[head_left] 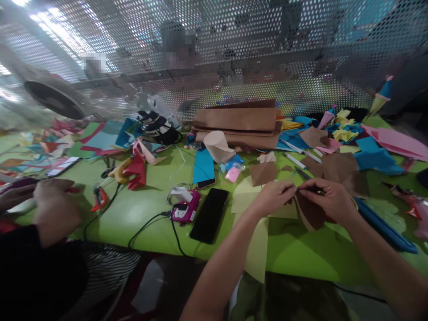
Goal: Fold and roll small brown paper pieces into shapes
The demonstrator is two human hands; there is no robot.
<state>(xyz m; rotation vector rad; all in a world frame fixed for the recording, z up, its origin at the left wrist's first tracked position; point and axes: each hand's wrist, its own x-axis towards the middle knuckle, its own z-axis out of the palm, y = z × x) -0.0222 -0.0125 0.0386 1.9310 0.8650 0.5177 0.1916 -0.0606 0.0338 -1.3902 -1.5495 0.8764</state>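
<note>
Between my two hands, over the green table, hangs a brown paper piece [310,211]. My left hand [279,195] pinches its upper left edge with thumb and forefinger. My right hand [326,196] holds the same paper at the top, its fingertips close to the left ones. Pale yellow paper sheets [257,243] lie under and left of my hands, one hanging over the table's front edge. A smaller brown paper square [263,174] rests on the yellow sheets, just beyond my left hand.
Left of the yellow sheets are a black phone [209,216] and a pink power strip [185,207] with cables. Folded brown paper [236,122] stands at the back. Another person's hands [55,205] are at far left. A blue case [384,225] lies right.
</note>
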